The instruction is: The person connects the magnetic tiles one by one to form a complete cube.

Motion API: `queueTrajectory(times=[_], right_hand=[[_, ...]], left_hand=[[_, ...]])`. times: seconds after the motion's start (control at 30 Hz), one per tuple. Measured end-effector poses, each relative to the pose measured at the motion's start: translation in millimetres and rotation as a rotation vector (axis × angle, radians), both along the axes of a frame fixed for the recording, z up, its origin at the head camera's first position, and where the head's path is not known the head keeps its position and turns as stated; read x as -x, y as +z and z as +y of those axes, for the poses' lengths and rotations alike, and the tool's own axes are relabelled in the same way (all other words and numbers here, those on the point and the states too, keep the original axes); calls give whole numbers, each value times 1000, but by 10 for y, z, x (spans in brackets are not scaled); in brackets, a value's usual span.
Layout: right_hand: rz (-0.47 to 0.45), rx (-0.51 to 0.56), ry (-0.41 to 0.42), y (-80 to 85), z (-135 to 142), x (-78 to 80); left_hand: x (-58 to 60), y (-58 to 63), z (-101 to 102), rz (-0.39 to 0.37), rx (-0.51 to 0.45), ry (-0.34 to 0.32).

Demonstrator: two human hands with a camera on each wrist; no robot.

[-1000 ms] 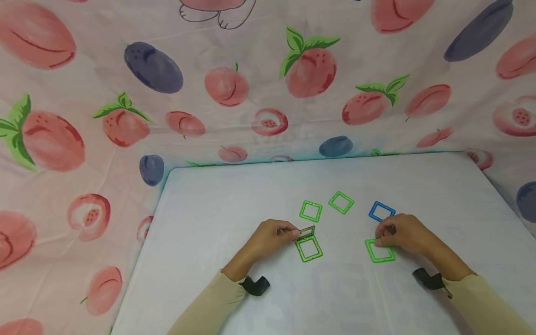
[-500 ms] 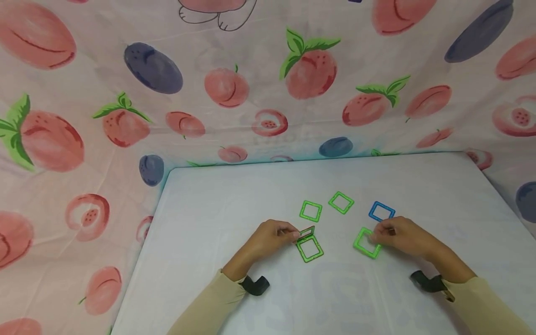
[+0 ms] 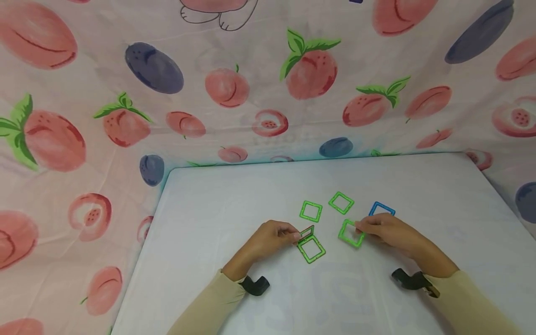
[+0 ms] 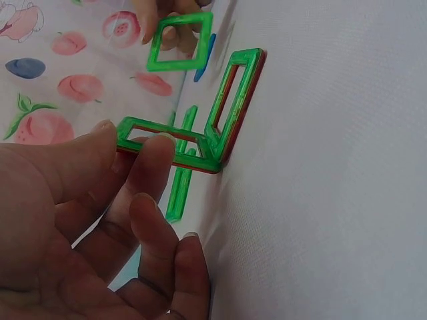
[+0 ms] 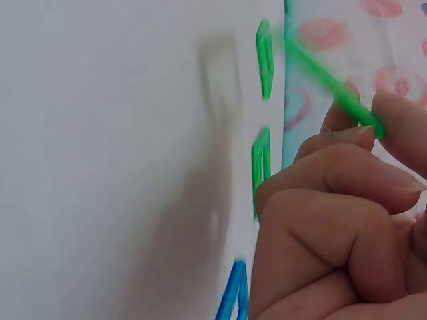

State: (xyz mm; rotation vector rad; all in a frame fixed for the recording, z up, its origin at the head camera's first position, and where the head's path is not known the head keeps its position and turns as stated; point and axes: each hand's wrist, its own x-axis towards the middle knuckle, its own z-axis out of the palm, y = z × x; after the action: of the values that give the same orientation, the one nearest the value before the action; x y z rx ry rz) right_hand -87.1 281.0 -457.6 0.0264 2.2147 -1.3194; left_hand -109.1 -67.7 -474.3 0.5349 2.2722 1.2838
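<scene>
Head view: left hand, at centre, pinches a tilted panel that meets a green square along one edge. Right hand, right of centre, pinches a green frame and partly hides a blue frame. Left wrist view: the tilted panel — pinched at one end — spans centre left. Right wrist view: the green frame, blurred, is pinched at upper right.

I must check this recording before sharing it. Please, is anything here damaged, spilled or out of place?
Nothing looks clearly damaged or spilled. One green frame tilts up from another green frame, but the left hand holds it that way. The blue frame is the odd colour among mainly green ones.
</scene>
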Motion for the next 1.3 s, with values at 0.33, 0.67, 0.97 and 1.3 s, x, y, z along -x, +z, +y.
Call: queueTrajectory(times=[0.33, 0.67, 0.97, 1.3], right_hand=[[-44, 88, -28, -64, -378, 42], [-7, 98, -36, -108, -595, 35], [43, 67, -10, -125, -747, -14], [134, -64, 25, -98, -838, -75]], left_hand=[[5, -13, -1, -3, -22, -40], [-4, -25, -5, -10, -28, -40], [-5, -35, 2, -8, -25, -43], [-11, -24, 2, -21, -7, -49]])
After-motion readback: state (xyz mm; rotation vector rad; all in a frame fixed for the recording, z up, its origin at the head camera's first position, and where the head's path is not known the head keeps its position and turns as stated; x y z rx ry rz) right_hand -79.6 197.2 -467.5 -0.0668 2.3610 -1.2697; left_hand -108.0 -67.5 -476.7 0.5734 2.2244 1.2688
